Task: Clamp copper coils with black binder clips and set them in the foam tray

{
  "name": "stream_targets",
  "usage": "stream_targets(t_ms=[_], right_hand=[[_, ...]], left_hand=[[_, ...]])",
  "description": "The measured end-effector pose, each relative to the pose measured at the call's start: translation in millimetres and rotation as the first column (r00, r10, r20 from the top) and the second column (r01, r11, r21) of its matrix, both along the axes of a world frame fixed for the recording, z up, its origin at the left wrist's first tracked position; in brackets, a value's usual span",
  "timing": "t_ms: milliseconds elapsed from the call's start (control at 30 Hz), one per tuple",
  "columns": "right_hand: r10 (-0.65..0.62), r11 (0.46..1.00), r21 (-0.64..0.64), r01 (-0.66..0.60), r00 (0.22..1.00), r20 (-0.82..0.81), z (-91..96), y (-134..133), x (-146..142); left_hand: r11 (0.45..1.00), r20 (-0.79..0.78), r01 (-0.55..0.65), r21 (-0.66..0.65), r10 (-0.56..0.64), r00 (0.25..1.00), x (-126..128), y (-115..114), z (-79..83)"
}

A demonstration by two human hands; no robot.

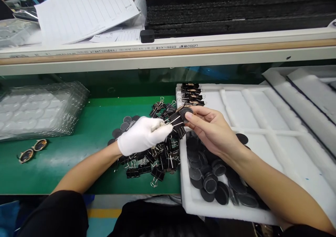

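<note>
Left grip (pixel 144 133) pinches binder clip (pixel 177 120) by its handles; right grip (pixel 214 128) pinches black disc (pixel 186 113) at clip's far end. Contact partly hidden; seating uncertain. Risk: slipping glove (pixel 131 140) could snap clip askew, dropping disc onto loose clips (pixel 157 172) below grips.

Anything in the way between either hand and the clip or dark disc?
Nothing visible. The gloved left hand grips the binder clip, and the right hand holds the dark disc. The clip sits at the disc's edge; whether it bites there is unclear.
</note>
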State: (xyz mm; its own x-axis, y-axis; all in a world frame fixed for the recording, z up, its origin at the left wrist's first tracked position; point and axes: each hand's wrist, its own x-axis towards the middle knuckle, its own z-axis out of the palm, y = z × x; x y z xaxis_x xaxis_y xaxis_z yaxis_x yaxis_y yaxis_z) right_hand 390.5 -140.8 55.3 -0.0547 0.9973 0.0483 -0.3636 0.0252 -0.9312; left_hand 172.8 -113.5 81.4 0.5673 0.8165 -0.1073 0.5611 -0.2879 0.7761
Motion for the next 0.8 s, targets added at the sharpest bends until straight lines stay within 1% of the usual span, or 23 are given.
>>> stream_targets(t_ms=[67, 133, 200, 233, 267, 300, 333, 367, 400, 433, 500, 533, 600, 633, 700, 767, 800], right_hand=[[-0.018, 0.999, -0.028, 0.018, 1.0, -0.017, -0.2, 0, -2], [-0.033, 0.998, -0.061, 0.031, 0.999, -0.033, -0.6, 2, -2], [-0.055, 0.995, -0.086, 0.05, 0.996, -0.063, -0.3, 5, -2], [-0.067, 0.994, -0.096, 0.057, 0.993, -0.099, 0.4, 6, -1], [-0.079, 0.992, -0.111, 0.062, 0.986, -0.149, 1.6, 8, 0], [-0.092, 0.989, -0.133, 0.065, 0.974, -0.207, 3.3, 9, 0], [-0.11, 0.985, -0.159, 0.069, 0.958, -0.265, 5.3, 9, 1], [-0.13, 0.979, -0.191, 0.071, 0.94, -0.315, 7.4, 10, 1], [-0.149, 0.972, -0.225, 0.07, 0.923, -0.355, 9.4, 10, 2], [-0.166, 0.963, -0.26, 0.066, 0.908, -0.384, 11.1, 11, 2], [-0.189, 0.948, -0.313, 0.058, 0.894, -0.406, 12.9, 12, 2], [-0.192, 0.943, -0.328, 0.055, 0.895, -0.402, 13.0, 12, 2], [-0.197, 0.938, -0.341, 0.062, 0.906, -0.376, 12.0, 14, 4], [-0.197, 0.937, -0.344, 0.067, 0.912, -0.359, 11.2, 15, 5], [-0.185, 0.935, -0.349, 0.062, 0.924, -0.334, 9.5, 16, 6], [-0.167, 0.937, -0.346, 0.053, 0.936, -0.311, 8.0, 17, 8], [-0.155, 0.94, -0.336, 0.048, 0.942, -0.297, 7.5, 17, 8]], left_hand=[[1.0, 0.007, 0.002, 0.006, -0.003, 1.0, 0, 1, 0.0], [0.997, 0.031, 0.077, 0.032, -0.078, 0.997, -3, 5, 3.0], [0.986, 0.068, 0.135, 0.095, -0.141, 0.988, -9, 12, 8.0], [0.982, 0.065, 0.12, 0.149, -0.13, 0.989, -11, 17, 10.4], [0.972, 0.031, 0.076, 0.223, -0.085, 0.996, -14, 21, 12.1], [0.949, -0.034, 0.027, 0.314, -0.017, 0.999, -16, 25, 12.7], [0.913, -0.124, 0.002, 0.408, 0.053, 0.991, -18, 29, 12.2], [0.87, -0.222, 0.02, 0.492, 0.103, 0.97, -19, 33, 10.5], [0.831, -0.32, 0.073, 0.551, 0.129, 0.939, -19, 36, 8.0], [0.803, -0.409, 0.143, 0.579, 0.134, 0.903, -19, 38, 4.9], [0.775, -0.545, 0.274, 0.57, 0.108, 0.831, -18, 40, -0.5], [0.768, -0.588, 0.314, 0.558, 0.098, 0.803, -17, 40, -2.0], [0.77, -0.619, 0.335, 0.544, 0.099, 0.779, -18, 40, -2.1], [0.78, -0.616, 0.318, 0.539, 0.107, 0.78, -19, 39, -1.1], [0.826, -0.615, 0.275, 0.492, 0.106, 0.782, -23, 38, 1.1], [0.875, -0.626, 0.273, 0.401, 0.043, 0.779, -27, 38, 2.0], [0.886, -0.62, 0.286, 0.364, 0.002, 0.785, -29, 37, 2.0]])
